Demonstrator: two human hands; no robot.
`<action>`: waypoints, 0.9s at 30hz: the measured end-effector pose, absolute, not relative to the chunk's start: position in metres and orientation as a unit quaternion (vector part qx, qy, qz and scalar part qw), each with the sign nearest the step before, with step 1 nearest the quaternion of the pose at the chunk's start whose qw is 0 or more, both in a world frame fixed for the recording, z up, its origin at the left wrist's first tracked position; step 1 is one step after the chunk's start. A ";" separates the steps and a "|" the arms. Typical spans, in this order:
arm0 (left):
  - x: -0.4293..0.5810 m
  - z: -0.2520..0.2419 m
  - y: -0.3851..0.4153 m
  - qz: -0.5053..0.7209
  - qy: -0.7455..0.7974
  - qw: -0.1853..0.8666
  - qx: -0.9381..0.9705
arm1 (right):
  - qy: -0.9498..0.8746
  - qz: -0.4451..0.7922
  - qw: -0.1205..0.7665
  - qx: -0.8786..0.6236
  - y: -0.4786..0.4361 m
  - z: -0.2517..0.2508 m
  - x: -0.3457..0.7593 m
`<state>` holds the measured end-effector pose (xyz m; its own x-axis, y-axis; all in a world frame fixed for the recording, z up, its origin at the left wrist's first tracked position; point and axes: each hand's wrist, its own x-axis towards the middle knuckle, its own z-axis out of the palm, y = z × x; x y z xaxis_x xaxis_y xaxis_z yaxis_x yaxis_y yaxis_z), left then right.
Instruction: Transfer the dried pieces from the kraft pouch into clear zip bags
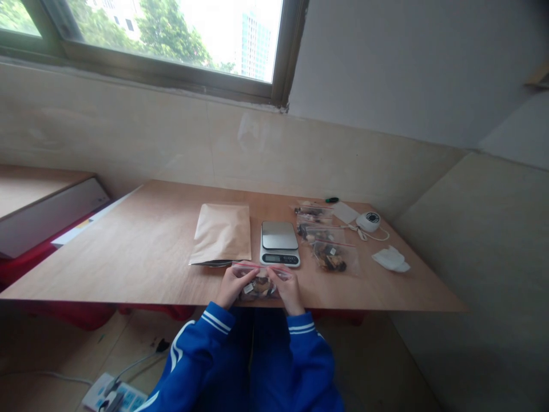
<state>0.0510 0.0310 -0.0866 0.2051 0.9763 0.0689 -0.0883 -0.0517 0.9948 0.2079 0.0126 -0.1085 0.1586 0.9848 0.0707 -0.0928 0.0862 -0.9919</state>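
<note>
A clear zip bag (259, 287) with a red seal strip lies at the table's front edge, holding dark and pale dried pieces and a small white label or packet. My left hand (233, 282) pinches its top edge on the left. On the right, my right hand (288, 286) grips the same edge, thumb and fingers closed. Just beyond the bag stands a kitchen scale (279, 243) with a bare metal plate. To its left lies a large brown paper pouch (223, 234), its dark opening facing me.
Several filled zip bags (335, 257) lie in a row right of the scale. Farther right are a white round camera-like device (368, 221) with a cable, a crumpled white tissue (391, 259) and a green-black tool (331, 199). A power strip (115, 393) rests on the floor.
</note>
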 end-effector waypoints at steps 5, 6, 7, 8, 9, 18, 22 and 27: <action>0.052 -0.087 0.031 0.483 0.413 0.550 0.542 | -0.469 0.455 0.581 -0.485 0.014 -0.101 0.204; 0.052 -0.087 0.030 0.484 0.413 0.550 0.542 | -0.472 0.454 0.581 -0.483 0.014 -0.100 0.203; 0.052 -0.088 0.030 0.484 0.413 0.550 0.542 | -0.475 0.452 0.580 -0.483 0.014 -0.099 0.202; 0.053 -0.088 0.030 0.483 0.413 0.549 0.544 | -0.478 0.449 0.579 -0.484 0.014 -0.099 0.201; 0.053 -0.089 0.030 0.481 0.413 0.547 0.547 | -0.481 0.445 0.579 -0.485 0.014 -0.100 0.200; 0.052 -0.088 0.031 0.473 0.415 0.518 0.579 | -0.480 0.413 0.595 -0.495 0.012 -0.104 0.198; 0.051 -0.089 0.030 0.469 0.415 0.542 0.560 | -0.486 0.403 0.599 -0.492 0.011 -0.107 0.198; 0.046 -0.099 0.034 0.512 0.431 0.577 0.468 | -0.488 0.392 0.577 -0.525 0.004 -0.101 0.235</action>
<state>0.0459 0.0342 -0.0986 0.1037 0.9945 -0.0177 -0.1862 0.0368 0.9818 0.2347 0.0036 -0.1009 0.2162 0.9646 0.1514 0.0597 0.1417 -0.9881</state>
